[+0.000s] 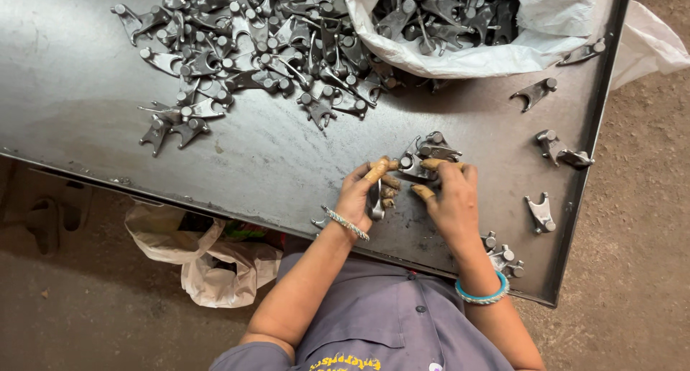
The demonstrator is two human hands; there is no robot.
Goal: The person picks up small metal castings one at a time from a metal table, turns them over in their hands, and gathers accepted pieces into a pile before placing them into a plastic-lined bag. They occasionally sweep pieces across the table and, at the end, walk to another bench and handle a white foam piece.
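Observation:
My left hand (361,190) grips a grey forked metal casting (375,198) that stands on end between my fingers, near the table's front edge. My right hand (449,198) is closed on a small bunch of the same castings (425,154), which stick out past my fingertips. Tan finger covers sit on several fingertips of both hands. The two hands are close together and almost touch. A beaded bracelet circles my left wrist and a blue bangle circles my right.
A dark steel table (273,155) carries a big heap of castings (251,47) at the back left. A white sack (467,26) full of castings lies at the back right. Loose castings (540,214) lie near the right edge. A plastic bag (208,259) sits on the floor.

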